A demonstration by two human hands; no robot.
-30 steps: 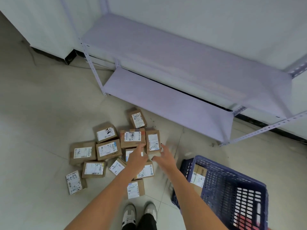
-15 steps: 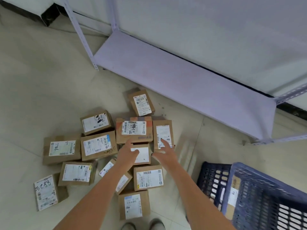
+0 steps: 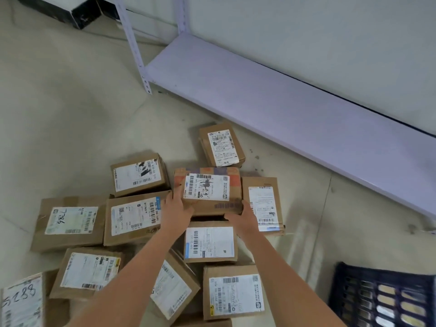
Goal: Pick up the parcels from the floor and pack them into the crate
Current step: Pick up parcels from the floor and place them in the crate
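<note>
Floor: pale tiled floor (image 3: 70, 119) with a low lavender metal shelf (image 3: 283, 109) along the white wall.
Parcels: brown cardboard boxes with white labels lie clustered on the floor, several overlapping.
Held parcel: the parcel with orange and purple print (image 3: 208, 191) sits in the middle of the cluster (its near edge looks slightly raised, though I cannot tell for sure).
Left hand: the left hand (image 3: 175, 212) grips the parcel's left near corner, fingers curled around the side.
Right hand: the right hand (image 3: 243, 217) clasps the right near corner, thumb on the front face.
Neighbours: a tall-labelled parcel (image 3: 264, 206) lies just right of it; a blue-tabbed parcel (image 3: 210, 241) lies just below.
Crate: the dark blue slotted crate (image 3: 382, 298) stands at lower right, apart from the pile.
</note>
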